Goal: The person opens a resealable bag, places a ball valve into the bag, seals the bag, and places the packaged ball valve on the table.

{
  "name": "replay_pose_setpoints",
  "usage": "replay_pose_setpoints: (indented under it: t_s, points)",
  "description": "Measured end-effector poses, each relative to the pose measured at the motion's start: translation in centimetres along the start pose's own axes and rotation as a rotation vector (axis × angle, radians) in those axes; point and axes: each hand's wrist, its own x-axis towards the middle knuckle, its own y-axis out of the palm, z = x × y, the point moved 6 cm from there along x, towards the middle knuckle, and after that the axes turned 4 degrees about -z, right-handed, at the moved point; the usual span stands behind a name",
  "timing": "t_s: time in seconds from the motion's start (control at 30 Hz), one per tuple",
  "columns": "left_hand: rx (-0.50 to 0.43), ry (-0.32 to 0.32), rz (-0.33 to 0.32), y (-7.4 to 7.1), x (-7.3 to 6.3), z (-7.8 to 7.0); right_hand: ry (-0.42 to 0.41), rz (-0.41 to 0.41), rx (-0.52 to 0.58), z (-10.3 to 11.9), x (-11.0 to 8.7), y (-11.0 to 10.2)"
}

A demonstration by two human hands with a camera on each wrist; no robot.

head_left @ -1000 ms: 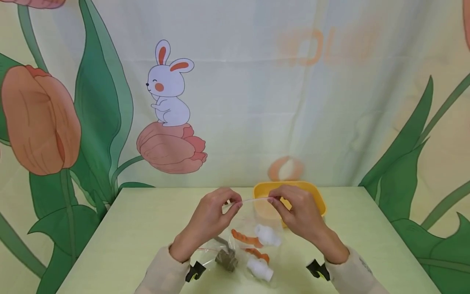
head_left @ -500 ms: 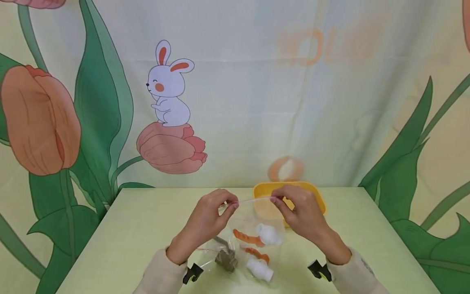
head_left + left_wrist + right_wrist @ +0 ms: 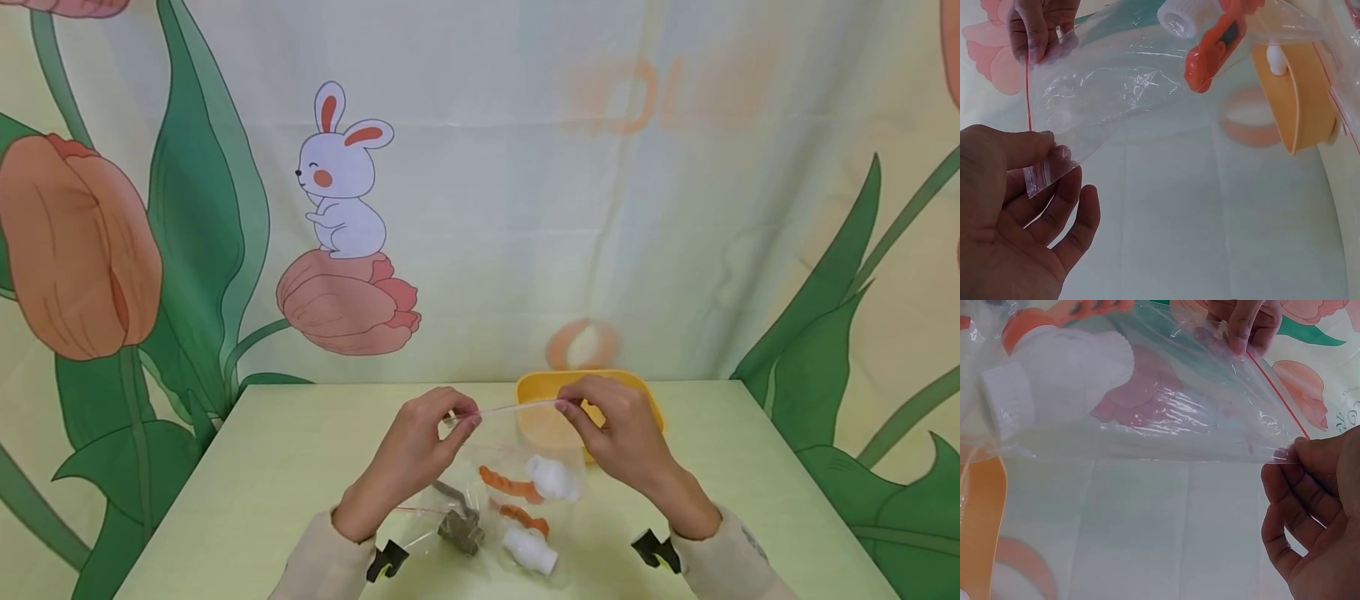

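A clear zip bag [image 3: 1110, 94] hangs between my two hands, its red-lined top edge stretched taut. My left hand [image 3: 431, 437] pinches one end of that edge between thumb and fingers. At the other end, my right hand [image 3: 622, 437] pinches the edge the same way. Low in the bag lie a white ribbed plastic piece [image 3: 1072, 381] and an orange bumpy piece [image 3: 1213, 56]. From these views I cannot tell whether the seal is closed all the way along.
A yellow tub [image 3: 531, 385] stands at the back of the table behind my right hand. Nearer me lie another orange piece [image 3: 525, 519] and white piece [image 3: 530, 551], apparently bagged. Left of these, a clear bag holds a grey-brown object [image 3: 461, 532]. A printed curtain [image 3: 487, 208] hangs behind.
My left hand has shifted slightly left and my right hand slightly right, so a longer stretch of the bag's top edge shows between them. The bag's contents have drifted a little rightward.
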Motion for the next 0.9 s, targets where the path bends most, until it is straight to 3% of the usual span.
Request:
replay_pose_setpoints:
  t_s: [0.17,0.5,0.9]
  points:
    - [-0.011,0.02,-0.007,0.0,0.1,-0.1,-0.004,-0.002,0.002,0.0,0.1,-0.1]
    - [0.011,-0.026,0.009,-0.5,-0.4,1.0,0.013,-0.013,-0.008,-0.4,0.1,-0.6]
    - [-0.003,-0.013,-0.008,-0.7,-0.4,1.0,0.014,-0.025,0.006,-0.5,0.1,-0.7]
